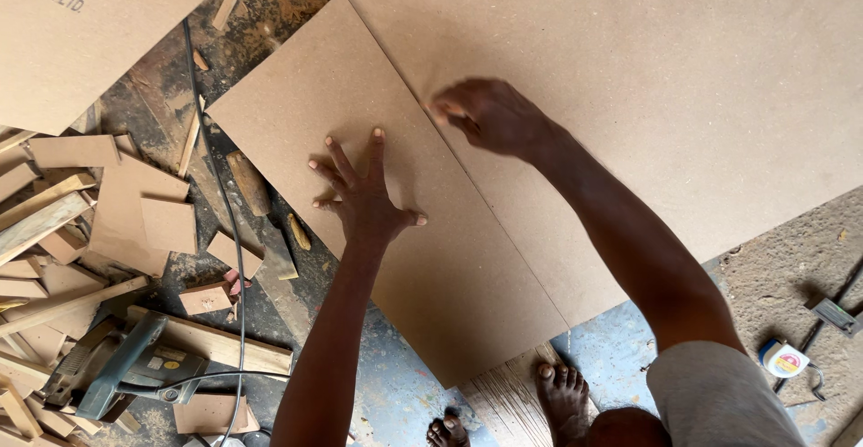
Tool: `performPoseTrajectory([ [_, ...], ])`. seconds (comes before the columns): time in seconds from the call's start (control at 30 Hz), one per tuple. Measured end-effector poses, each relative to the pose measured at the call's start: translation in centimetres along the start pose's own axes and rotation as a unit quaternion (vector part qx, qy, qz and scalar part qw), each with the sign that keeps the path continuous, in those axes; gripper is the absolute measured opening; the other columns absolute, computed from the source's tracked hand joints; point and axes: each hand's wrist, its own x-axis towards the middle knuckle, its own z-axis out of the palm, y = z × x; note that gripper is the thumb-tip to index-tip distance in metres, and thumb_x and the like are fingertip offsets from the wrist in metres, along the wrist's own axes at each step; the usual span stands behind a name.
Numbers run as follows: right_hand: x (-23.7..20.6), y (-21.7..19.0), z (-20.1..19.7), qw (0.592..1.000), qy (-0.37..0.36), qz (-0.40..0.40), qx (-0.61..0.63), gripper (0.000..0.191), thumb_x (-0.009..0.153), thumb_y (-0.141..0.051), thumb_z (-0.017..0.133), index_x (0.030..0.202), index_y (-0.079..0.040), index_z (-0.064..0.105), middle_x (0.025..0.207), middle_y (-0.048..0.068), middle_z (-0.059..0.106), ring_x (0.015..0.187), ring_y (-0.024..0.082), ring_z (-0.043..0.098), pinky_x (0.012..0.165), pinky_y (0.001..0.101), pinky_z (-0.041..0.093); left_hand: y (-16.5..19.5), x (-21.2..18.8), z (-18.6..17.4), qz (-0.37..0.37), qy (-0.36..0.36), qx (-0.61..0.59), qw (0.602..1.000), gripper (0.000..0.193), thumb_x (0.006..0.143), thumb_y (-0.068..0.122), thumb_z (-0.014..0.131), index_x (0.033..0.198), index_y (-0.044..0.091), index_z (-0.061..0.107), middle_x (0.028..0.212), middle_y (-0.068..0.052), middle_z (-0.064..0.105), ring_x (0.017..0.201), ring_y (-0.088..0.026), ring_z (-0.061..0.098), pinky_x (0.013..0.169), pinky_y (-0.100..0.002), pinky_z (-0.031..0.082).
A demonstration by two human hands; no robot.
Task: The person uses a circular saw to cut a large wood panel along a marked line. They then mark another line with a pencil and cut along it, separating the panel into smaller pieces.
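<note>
1. The floor (791, 249) is rough grey concrete with patches of worn blue paint, dusty and scattered with offcuts; it reads as a workshop.
2. A narrow brown board (378, 231) lies flat on the floor, its long edge butting a much larger board (647, 78) of the same material, with a thin straight seam between them.
3. The left hand (364, 191) presses flat on the narrow board, fingers spread apart, holding nothing.
4. The right hand (485, 114) hovers at the seam just beyond the left hand; it is blurred, and whether its bent fingers pinch something cannot be told.
5. Two bare feet (562, 393) stand at the near end of the narrow board, beside a ridged wooden plank.
6. Left of the narrow board sits a heap of wood scraps (81, 222), thin strips and small squares, and near them a grey-green power saw (126, 366) whose black cable (235, 258) runs along the floor.
7. Another board with printing, cut off by the frame, lies beyond the scraps.
8. Well to the right of the narrow board, past the large one, a white tape measure (784, 359) with a red and yellow label rests on the concrete.
9. The boards look smooth, matt and finely speckled, like pressed fibre.
</note>
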Motion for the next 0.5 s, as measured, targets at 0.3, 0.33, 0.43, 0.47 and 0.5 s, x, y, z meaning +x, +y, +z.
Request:
performPoseTrajectory([
  [0.3, -3.8, -1.1, -0.4, 0.999, 0.035, -0.011, -0.015, 0.025, 0.1, -0.008, 0.069, 0.124, -0.006, 0.069, 0.118, 0.011, 0.075, 0.103, 0.024, 0.074, 0.092, 0.0386, 0.062, 0.4, -0.3, 0.1, -0.001, 0.002, -0.007, 1.0, 0.154, 0.044, 0.055, 0.103, 0.162, 0.046, 0.004, 0.166, -0.023, -0.022, 0.146, -0.062, -0.021, 0.096, -0.093, 0.026],
  [0.33, -3.0, -0.8, -0.4, 0.999, 0.042, -0.015, -0.015, 0.026, 0.1, -0.007, 0.069, 0.125, -0.006, 0.069, 0.117, 0.011, 0.075, 0.103, 0.024, 0.074, 0.091, 0.0384, 0.062, 0.5, -0.3, 0.1, -0.002, 0.002, -0.009, 1.0, 0.154, 0.043, 0.054, 0.103, 0.162, 0.046, 0.004, 0.166, -0.023, -0.022, 0.146, -0.062, -0.021, 0.096, -0.093, 0.025],
  [0.43, -1.1, -0.7, 0.2, 0.998, 0.056, -0.023, -0.005, 0.028, 0.098, -0.005, 0.069, 0.127, -0.005, 0.068, 0.115, 0.012, 0.076, 0.101, 0.025, 0.074, 0.087, 0.038, 0.063, 0.4, -0.5, 0.2, 0.002, 0.005, -0.011, 1.0, 0.155, 0.043, 0.054, 0.103, 0.162, 0.046, 0.004, 0.166, -0.023, -0.022, 0.147, -0.062, -0.021, 0.097, -0.093, 0.025],
  [0.47, -0.6, -0.7, 0.3, 0.998, 0.058, -0.023, 0.001, 0.029, 0.097, -0.005, 0.07, 0.126, -0.004, 0.068, 0.114, 0.011, 0.076, 0.1, 0.026, 0.074, 0.085, 0.0378, 0.063, 0.5, -0.5, 0.3, 0.004, 0.009, -0.012, 1.0, 0.156, 0.042, 0.054, 0.103, 0.162, 0.046, 0.004, 0.166, -0.023, -0.022, 0.147, -0.061, -0.021, 0.097, -0.093, 0.025],
  [0.5, -0.5, -0.9, 0.4, 0.998, 0.06, -0.024, 0.008, 0.03, 0.095, -0.005, 0.071, 0.125, -0.004, 0.068, 0.113, 0.011, 0.077, 0.1, 0.026, 0.074, 0.082, 0.0377, 0.063, 0.4, -0.4, 0.3, 0.006, 0.01, -0.011, 1.0, 0.155, 0.042, 0.054, 0.103, 0.162, 0.046, 0.004, 0.166, -0.022, -0.022, 0.147, -0.061, -0.021, 0.097, -0.093, 0.025],
])
